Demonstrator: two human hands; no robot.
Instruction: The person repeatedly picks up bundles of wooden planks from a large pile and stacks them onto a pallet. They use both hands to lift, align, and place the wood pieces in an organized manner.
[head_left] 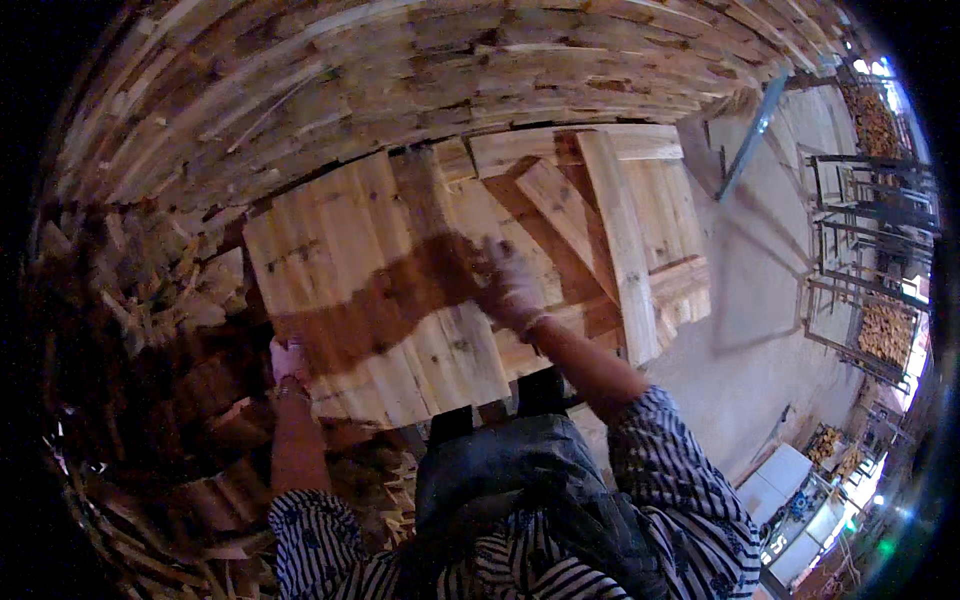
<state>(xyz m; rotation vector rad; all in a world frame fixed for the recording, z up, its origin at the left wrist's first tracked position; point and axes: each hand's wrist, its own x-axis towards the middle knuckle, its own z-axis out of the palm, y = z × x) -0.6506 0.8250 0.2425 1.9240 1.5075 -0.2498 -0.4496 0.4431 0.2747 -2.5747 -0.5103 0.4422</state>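
Observation:
A broad panel of pale, knotted planks (pixel 345 240) lies in front of me, tilted in view. My left hand (pixel 287 362), in a light glove, is closed round the panel's left edge. Over the middle of the planks is my right hand (pixel 507 285), also gloved, its fingers spread; I cannot tell whether it touches the wood. Right of that hand, a wooden frame shows a diagonal brace (pixel 557 215) and a long upright board (pixel 622 250). Shadows of my arm and hand fall across the planks.
Stacked boards (pixel 400 85) form a wall along the far side. Loose wood offcuts (pixel 170 290) are heaped at the left. To the right are concrete floor (pixel 735 370), a leaning blue-grey bar (pixel 752 135), dark metal racks (pixel 870 215) and a pale table (pixel 775 485).

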